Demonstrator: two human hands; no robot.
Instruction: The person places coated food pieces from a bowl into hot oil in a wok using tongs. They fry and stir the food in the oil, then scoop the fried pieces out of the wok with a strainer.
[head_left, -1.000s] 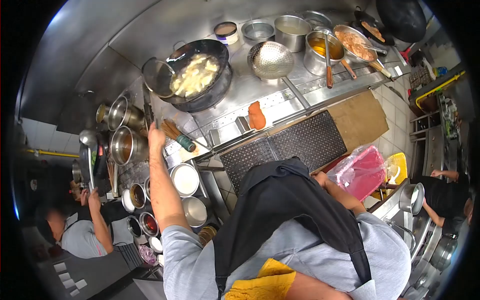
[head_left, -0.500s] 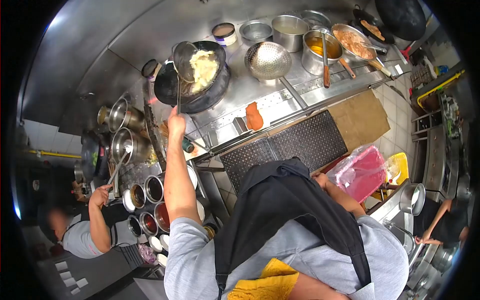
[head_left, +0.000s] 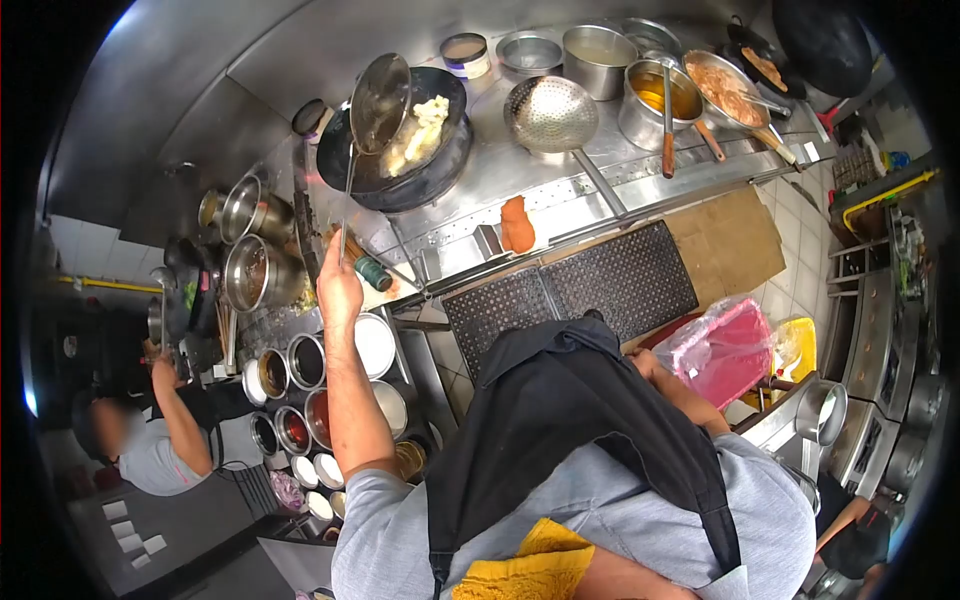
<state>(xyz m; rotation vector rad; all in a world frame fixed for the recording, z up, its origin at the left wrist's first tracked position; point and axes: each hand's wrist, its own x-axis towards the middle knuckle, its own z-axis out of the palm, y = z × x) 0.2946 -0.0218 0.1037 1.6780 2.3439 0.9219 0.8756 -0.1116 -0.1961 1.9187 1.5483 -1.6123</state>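
Steel counter (head_left: 490,165): carries the black wok, with the perforated strainer (head_left: 550,112) and pots lying to the wok's right
Black wok (head_left: 448,84): pale food in it, so the cooking looks part-way, and none of that food is seen set down outside the wok
Wire skimmer (head_left: 382,105): tilted over the wok's left side, its handle slanting down towards the person; what its mesh carries, if anything, is hard to make out
Pale food (head_left: 430,113): inside the wok, gathered right of the skimmer, with clearing the wok seemingly left undone
Left hand (head_left: 340,290): below the wok's left side, fingers closed around the skimmer's handle
Right hand (head_left: 643,363): well apart from the wok, low to its right, beside the black apron (head_left: 560,400); partly hidden, so I cannot tell how open it is or what it holds
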